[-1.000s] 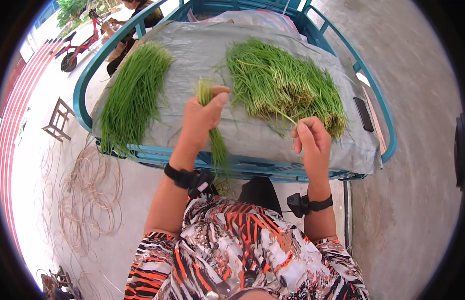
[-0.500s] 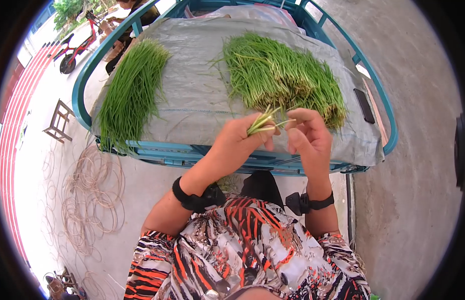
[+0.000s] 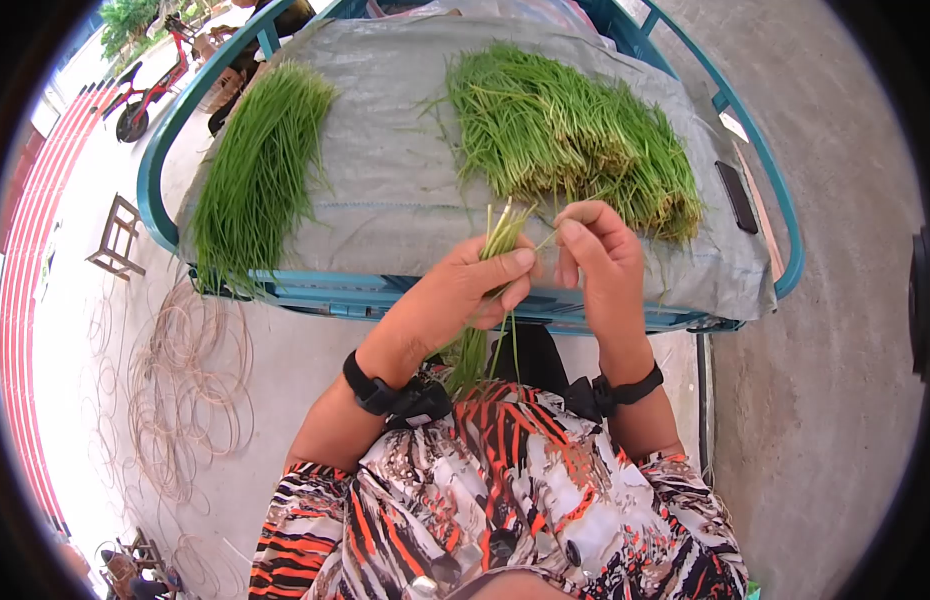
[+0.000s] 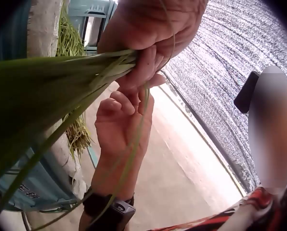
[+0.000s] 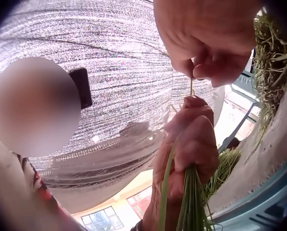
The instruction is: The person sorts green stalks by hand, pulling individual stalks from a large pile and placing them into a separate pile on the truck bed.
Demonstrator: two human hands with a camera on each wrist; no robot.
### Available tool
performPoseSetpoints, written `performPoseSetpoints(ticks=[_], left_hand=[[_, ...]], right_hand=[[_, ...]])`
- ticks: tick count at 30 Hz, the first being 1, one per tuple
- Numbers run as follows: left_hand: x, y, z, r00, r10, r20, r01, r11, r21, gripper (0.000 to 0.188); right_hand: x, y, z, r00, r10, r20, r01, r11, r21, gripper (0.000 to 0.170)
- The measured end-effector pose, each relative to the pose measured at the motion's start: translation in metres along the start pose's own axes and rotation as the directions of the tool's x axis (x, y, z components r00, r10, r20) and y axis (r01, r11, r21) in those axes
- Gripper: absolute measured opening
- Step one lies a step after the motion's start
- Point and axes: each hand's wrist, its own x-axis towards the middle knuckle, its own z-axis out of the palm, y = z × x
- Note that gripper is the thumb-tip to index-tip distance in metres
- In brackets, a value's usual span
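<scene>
My left hand [image 3: 455, 285] grips a small bunch of chives [image 3: 472, 360], pale stem ends up and green leaves hanging toward my shirt. Close at its right, my right hand [image 3: 607, 265] pinches a thin strand [image 5: 191, 86] between thumb and forefinger, seen best in the right wrist view. That strand runs down to the fingers holding the bunch. In the left wrist view the leaves spread wide across the left side. Beyond my hands lie a large pile of chives [image 3: 575, 130] at the right and a longer heap of chives [image 3: 265, 170] at the left.
Both piles lie on a grey sheet [image 3: 385, 130] over a blue cart bed with a raised rail [image 3: 150, 190]. A phone [image 3: 736, 197] lies near the right rail. On the floor at left are a wooden stool [image 3: 117, 238] and coiled strands [image 3: 190, 390].
My left hand has come right and nearer my body, tilting the bunch and then bringing its stem ends up again. My right hand has shifted slightly left, so both hands now meet closely.
</scene>
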Motion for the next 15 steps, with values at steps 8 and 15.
performPoseSetpoints(ticks=[8, 15], left_hand=[[0.008, -0.008, -0.012, 0.986, 0.138, -0.099, -0.15, 0.979, -0.135, 0.018], [0.016, -0.005, -0.021, 0.96, 0.259, -0.107, -0.269, 0.959, -0.094, 0.019]], right_hand=[[0.003, -0.002, -0.009, 0.998, 0.024, -0.051, -0.028, 0.996, -0.087, 0.041], [-0.013, 0.011, 0.01, 0.89, 0.354, 0.288, -0.281, 0.922, -0.265, 0.038]])
